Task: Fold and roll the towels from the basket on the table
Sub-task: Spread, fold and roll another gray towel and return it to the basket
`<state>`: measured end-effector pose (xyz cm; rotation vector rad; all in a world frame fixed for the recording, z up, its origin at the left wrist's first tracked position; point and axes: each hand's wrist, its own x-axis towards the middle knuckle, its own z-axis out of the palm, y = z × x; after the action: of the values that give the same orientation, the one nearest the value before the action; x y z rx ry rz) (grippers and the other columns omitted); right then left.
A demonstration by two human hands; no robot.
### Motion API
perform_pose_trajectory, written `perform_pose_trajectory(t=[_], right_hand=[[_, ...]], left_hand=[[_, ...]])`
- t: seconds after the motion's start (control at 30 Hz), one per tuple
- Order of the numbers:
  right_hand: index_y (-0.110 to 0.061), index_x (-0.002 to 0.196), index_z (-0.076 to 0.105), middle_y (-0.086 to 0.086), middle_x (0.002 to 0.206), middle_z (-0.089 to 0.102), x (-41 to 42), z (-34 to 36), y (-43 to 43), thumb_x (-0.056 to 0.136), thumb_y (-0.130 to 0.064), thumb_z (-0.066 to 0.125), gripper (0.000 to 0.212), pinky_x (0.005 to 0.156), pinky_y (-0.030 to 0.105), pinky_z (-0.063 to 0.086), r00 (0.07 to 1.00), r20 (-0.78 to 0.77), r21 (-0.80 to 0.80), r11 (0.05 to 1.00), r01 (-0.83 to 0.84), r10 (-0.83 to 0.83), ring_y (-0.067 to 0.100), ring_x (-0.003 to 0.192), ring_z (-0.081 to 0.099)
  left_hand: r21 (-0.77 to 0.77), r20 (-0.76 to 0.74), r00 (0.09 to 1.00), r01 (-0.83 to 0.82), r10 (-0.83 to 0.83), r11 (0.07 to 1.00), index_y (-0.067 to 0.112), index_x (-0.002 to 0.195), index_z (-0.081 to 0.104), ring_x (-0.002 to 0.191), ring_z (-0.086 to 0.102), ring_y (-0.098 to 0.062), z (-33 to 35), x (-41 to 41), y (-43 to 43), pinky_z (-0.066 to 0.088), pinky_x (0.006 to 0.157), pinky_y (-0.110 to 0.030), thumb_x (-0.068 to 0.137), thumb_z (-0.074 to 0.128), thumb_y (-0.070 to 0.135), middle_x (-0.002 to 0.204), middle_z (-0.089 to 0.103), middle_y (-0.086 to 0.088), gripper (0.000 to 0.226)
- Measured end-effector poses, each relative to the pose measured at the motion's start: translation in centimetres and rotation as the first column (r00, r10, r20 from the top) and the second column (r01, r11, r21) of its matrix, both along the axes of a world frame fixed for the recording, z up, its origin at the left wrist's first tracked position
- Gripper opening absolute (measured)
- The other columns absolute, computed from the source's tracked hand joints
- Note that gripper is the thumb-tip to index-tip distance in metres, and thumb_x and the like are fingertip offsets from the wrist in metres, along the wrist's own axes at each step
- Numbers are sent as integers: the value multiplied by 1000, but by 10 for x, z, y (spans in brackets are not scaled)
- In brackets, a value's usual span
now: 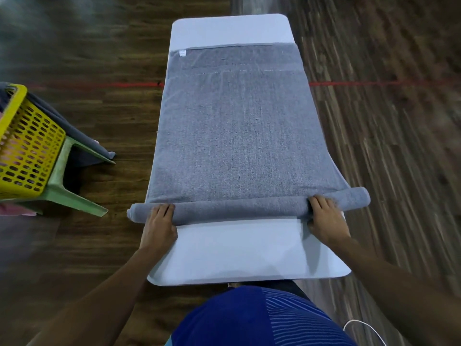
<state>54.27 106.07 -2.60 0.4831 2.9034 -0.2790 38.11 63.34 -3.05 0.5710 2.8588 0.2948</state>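
Note:
A grey towel (237,136) lies flat along the white table (239,250), reaching almost to the far end. Its near end is wound into a thin roll (239,208) that spans the table's width and overhangs both sides. My left hand (159,226) grips the roll near its left end, fingers curled over the top. My right hand (324,216) grips it near the right end, thumb under and fingers over. A yellow perforated basket (22,146) with more grey towels stands at the left.
The basket sits on a green plastic stool (74,196) to the left of the table. A grey towel (74,131) hangs out of the basket over the stool. Dark wooden floor with a red line (99,84) surrounds the table. A white cable (366,328) lies near my body.

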Motion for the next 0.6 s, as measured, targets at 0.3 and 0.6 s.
perform_pose_trajectory(t=[0.3, 0.6], right_hand=[[-18, 104, 63, 7, 110, 68, -21, 19, 16, 86, -31, 54, 24, 90, 41, 39, 980, 188, 53, 997, 51, -60, 30, 105, 59], [-7, 89, 59, 15, 88, 55, -17, 15, 10, 75, -1, 63, 15, 69, 50, 46, 995, -81, -4, 998, 59, -59, 39, 85, 54]], left_hand=[[-27, 40, 999, 35, -34, 999, 14, 93, 68, 92, 59, -26, 15, -16, 4, 42, 95, -41, 86, 54, 15, 97, 69, -8, 15], [44, -157, 987, 25, -18, 999, 7, 90, 61, 79, 54, -32, 14, -10, 3, 41, 68, -43, 81, 62, 4, 86, 58, -11, 10]])
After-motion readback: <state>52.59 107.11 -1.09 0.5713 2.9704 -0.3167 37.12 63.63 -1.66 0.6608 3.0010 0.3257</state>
